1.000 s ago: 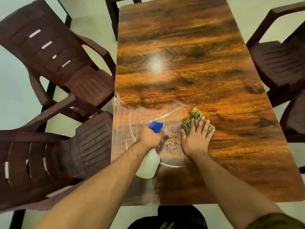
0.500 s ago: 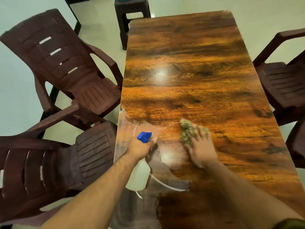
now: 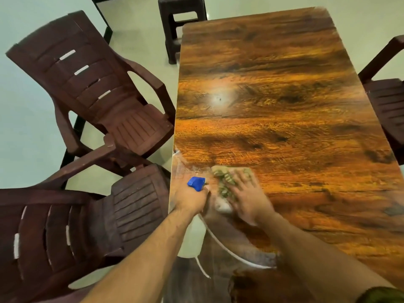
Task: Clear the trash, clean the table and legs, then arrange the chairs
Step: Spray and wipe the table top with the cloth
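Note:
A long table (image 3: pixel 284 110) with a glossy wood-grain top fills the right of the view. My left hand (image 3: pixel 191 199) grips a white spray bottle (image 3: pixel 192 239) with a blue nozzle (image 3: pixel 196 183) at the table's near left edge. My right hand (image 3: pixel 247 197) presses a green checked cloth (image 3: pixel 225 182) flat on the tabletop just right of the bottle. The hand and cloth are blurred by motion. A pale wet smear surrounds them.
Two dark brown plastic armchairs (image 3: pixel 105 95) (image 3: pixel 65 232) stand close to the table's left side. A brown stool (image 3: pixel 181 20) sits at the far left corner. Another brown chair (image 3: pixel 387 99) stands at the right edge. The floor is pale.
My right hand has slid the cloth leftward toward the bottle. The view has tilted up, showing more of the far end and the stool.

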### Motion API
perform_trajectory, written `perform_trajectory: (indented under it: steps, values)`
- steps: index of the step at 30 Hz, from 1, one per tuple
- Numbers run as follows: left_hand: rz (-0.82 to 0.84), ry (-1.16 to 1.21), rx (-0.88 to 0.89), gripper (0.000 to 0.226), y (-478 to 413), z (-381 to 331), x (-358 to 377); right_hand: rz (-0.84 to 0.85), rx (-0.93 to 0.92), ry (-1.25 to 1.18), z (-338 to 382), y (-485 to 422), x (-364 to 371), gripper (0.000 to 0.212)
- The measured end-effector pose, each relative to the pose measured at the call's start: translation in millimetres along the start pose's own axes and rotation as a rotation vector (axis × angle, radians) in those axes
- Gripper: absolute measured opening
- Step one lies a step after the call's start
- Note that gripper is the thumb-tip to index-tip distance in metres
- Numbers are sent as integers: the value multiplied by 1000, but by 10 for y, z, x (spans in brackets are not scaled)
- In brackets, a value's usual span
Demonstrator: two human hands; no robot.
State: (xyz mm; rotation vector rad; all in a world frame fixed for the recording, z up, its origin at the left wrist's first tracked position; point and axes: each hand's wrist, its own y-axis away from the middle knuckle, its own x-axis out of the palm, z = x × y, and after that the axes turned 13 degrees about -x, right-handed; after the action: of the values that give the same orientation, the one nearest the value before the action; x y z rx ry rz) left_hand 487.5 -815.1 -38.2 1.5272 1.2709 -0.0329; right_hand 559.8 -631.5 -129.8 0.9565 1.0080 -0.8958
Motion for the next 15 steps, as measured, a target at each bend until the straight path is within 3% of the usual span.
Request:
perform_trajectory:
  steps: [4, 6, 8, 9, 11, 15]
  values:
    - [-209, 190, -222, 33, -241, 77, -166, -125, 611, -152, -91, -470, -183, 66]
    - [-64, 200, -247, 22, -347, 149, -229, -130, 742, -224, -4, -851, -268, 66]
    - [238, 172, -265, 10, -329, 251, -220, -124, 761, -238, 114, -1177, -323, 66]
    - [290, 158, -290, 12, -330, 332, -236, -115, 713, -232, 200, -1351, -325, 66]
    - [150, 97, -304, 34, -364, 446, -265, -76, 518, -172, 377, -1575, -319, 65]
    - [3, 172, -239, 47, -521, 560, -557, 84, -260, 22, 770, -1688, -207, 66]
